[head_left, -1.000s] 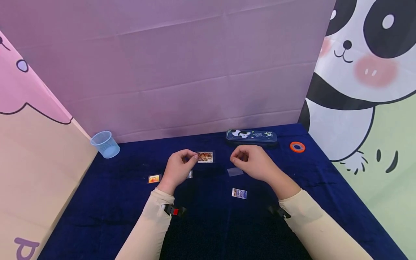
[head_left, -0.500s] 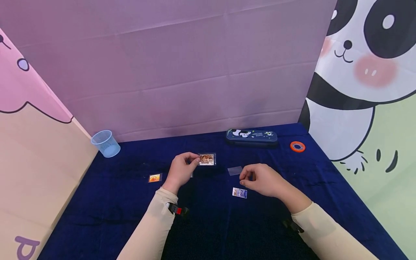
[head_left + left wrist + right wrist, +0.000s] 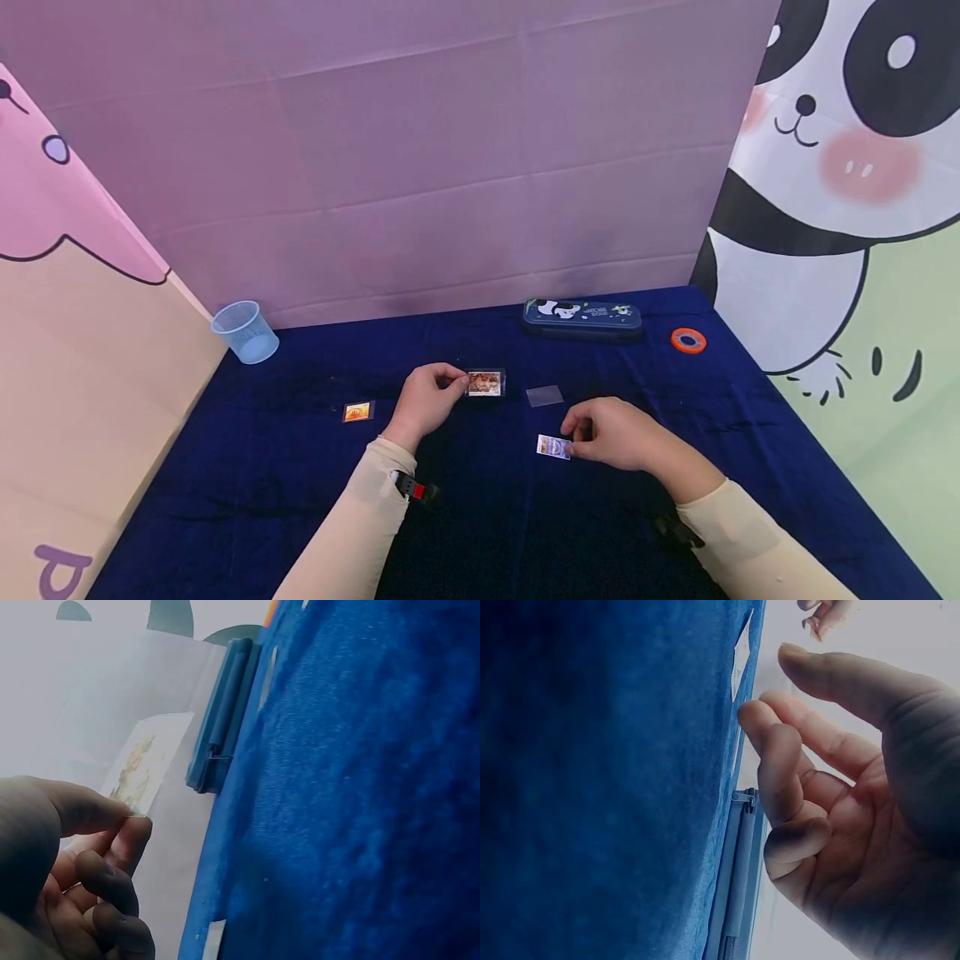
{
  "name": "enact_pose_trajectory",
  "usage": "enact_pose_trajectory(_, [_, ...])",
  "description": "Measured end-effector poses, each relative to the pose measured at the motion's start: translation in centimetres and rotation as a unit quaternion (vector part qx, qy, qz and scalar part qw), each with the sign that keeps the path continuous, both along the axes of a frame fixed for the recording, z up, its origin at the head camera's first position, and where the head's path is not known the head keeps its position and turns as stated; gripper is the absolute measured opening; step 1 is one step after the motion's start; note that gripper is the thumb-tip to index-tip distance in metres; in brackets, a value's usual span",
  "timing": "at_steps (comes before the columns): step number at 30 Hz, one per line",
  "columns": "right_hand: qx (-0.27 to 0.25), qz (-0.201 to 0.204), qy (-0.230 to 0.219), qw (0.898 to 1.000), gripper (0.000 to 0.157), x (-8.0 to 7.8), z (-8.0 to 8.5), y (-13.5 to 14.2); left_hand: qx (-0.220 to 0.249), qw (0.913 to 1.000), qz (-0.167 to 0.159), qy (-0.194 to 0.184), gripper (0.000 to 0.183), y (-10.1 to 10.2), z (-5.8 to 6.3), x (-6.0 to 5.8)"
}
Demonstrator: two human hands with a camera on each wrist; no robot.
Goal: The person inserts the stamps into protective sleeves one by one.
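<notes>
My left hand point(image 3: 429, 402) pinches the edge of a clear sleeve with a brown-toned stamp point(image 3: 484, 383) in it, between thumb and forefinger. In the left wrist view the sleeved stamp point(image 3: 142, 766) is held up off the blue cloth. My right hand point(image 3: 611, 433) is beside a loose blue-and-white stamp point(image 3: 552, 447) that lies on the cloth. Its thumb and forefinger are apart with nothing between them in the right wrist view, and the stamp point(image 3: 741, 658) lies just past the fingertips. Between the hands and further back lies a clear sleeve point(image 3: 544, 396) without a stamp.
An orange stamp in a sleeve point(image 3: 358, 412) lies left of my left hand. At the back are a dark blue panda pencil case point(image 3: 582, 319), an orange ring point(image 3: 687, 340) and a light blue mesh cup point(image 3: 246, 333). A blue cloth point(image 3: 262, 517) covers the table.
The left hand has shifted right and nearer with the sleeved stamp. From over the clear sleeve, the right hand has come down to the loose stamp. Another stamp beneath the left hand is now hidden.
</notes>
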State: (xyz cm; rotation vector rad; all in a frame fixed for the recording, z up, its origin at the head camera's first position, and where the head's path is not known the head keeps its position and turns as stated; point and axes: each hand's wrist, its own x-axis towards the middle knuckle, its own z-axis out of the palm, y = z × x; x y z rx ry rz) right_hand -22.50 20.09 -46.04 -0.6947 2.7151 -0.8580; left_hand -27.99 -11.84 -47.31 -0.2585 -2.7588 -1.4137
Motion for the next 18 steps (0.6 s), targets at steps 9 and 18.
enact_pose_trajectory(9, [0.045, 0.003, 0.026, 0.999, 0.014, 0.32, -0.19, -0.14, -0.021, 0.9995, -0.007, -0.024, 0.009, 0.13, -0.75, -0.12])
enact_pose_trajectory(18, [0.071, -0.005, 0.044, 0.996, 0.017, 0.44, -0.45, -0.45, -0.028, 0.9985, -0.012, -0.045, 0.006, 0.23, -1.02, -0.01])
